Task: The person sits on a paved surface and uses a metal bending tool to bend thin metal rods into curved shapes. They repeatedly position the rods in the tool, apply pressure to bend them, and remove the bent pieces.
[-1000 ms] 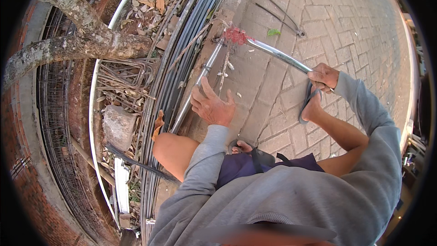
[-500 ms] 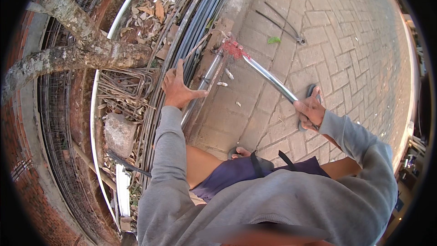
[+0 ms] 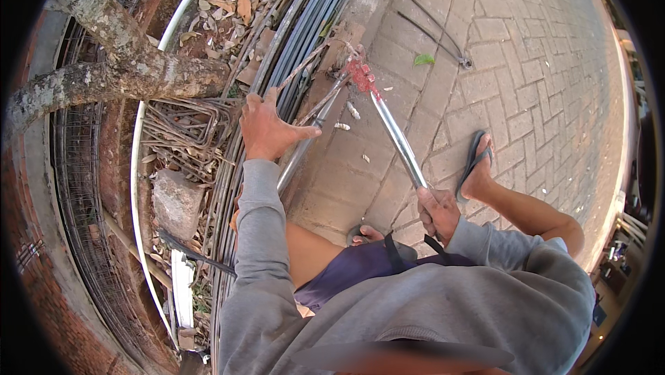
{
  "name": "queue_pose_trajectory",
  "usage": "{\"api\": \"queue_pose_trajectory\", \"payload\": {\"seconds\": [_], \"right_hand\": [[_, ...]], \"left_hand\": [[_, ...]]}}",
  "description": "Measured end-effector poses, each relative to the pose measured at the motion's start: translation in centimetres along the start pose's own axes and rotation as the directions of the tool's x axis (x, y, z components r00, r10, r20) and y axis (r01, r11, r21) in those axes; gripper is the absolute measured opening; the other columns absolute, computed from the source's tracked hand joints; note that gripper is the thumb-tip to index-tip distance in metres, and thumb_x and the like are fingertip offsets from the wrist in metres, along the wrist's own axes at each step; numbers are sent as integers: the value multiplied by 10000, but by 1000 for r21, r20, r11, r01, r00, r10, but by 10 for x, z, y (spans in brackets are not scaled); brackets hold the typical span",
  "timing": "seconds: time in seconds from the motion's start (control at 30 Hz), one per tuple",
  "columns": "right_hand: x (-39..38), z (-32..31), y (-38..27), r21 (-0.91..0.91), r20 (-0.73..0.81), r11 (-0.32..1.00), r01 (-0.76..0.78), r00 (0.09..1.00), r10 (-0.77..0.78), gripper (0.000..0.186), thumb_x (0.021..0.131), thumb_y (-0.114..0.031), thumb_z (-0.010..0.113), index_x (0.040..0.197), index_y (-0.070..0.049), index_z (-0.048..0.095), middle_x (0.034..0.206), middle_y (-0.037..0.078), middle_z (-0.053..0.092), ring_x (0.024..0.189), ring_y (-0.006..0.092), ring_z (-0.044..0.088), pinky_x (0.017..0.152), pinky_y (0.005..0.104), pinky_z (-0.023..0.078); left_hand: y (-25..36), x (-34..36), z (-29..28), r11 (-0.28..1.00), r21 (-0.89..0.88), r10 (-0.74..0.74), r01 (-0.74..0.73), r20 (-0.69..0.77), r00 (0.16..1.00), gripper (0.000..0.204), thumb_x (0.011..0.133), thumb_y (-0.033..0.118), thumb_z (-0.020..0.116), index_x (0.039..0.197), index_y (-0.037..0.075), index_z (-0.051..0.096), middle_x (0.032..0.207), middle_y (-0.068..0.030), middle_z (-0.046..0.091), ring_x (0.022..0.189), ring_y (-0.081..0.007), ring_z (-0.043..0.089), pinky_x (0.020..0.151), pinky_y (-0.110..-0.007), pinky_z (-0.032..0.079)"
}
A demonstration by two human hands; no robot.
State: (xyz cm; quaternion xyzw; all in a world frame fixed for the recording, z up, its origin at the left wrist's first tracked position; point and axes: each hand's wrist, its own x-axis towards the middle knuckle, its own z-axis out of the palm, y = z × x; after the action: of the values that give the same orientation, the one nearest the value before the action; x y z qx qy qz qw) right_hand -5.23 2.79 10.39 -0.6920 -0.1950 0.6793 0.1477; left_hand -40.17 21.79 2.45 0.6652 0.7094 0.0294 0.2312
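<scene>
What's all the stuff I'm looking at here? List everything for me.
bolt cutter: one, red head, two silver handles, on the paving at centre
steel rods: a long grey bundle, along the kerb
bent wire stirrups: a rusty pile, left of the rods
tree branches: two, grey-brown, upper left
stone: one, grey, lower left
dry leaves: many, brown, top
green leaf: one, on the paving
brick paving: grey-brown, right
sandal: one in clear view, dark, right foot
left hand: open, spread over the rods
right hand: shut on one cutter handle
</scene>
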Motion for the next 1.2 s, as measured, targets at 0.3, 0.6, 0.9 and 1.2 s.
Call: {"api": "queue_pose_trajectory", "payload": {"seconds": [0.3, 0.6, 0.9, 1.2], "right_hand": [[27, -32, 12, -128, 112, 988, 84, 991, -70, 569, 1081, -551, 578, 791, -62, 558, 584, 12, 490, 446, 104, 471, 402, 303, 367], [67, -38, 48, -397, 1, 876, 275, 954, -299, 544, 1052, -530, 634, 814, -41, 605, 599, 3, 482, 503, 102, 500, 435, 327, 413], [103, -81, 49, -610, 13, 701, 370, 889, -459, 596, 1016, -565, 673, 888, 18, 687, 624, 121, 579, 559, 222, 579, 562, 447, 468], [120, -23, 89, -679, -59, 622, 391, 815, -577, 459, 943, -442, 793, 971, 14, 749, 736, 220, 685, 696, 284, 700, 673, 451, 534]], "left_hand": [[-27, 4, 2, 980, -100, 179, -171, 74, 981, 1363, 533, 384, 1036, 1670, 108, 335, 1412, -183, 487, 1380, -430, 460, 1170, -521, 401], [-25, -14, 12, 976, 48, 210, -212, 44, 977, 1163, 668, 188, 866, 1671, 54, 291, 1586, -200, 438, 1468, -423, 435, 1213, -505, 398], [-25, -14, 6, 973, 54, 219, -223, 69, 973, 1201, 640, 219, 884, 1661, 4, 289, 1643, -241, 418, 1501, -416, 427, 1243, -444, 397], [-18, -25, 37, 958, 280, 60, -64, 21, 998, 1171, 782, 88, 804, 1730, 139, 120, 1741, -229, 236, 1592, -431, 285, 1256, -602, 332]]}}
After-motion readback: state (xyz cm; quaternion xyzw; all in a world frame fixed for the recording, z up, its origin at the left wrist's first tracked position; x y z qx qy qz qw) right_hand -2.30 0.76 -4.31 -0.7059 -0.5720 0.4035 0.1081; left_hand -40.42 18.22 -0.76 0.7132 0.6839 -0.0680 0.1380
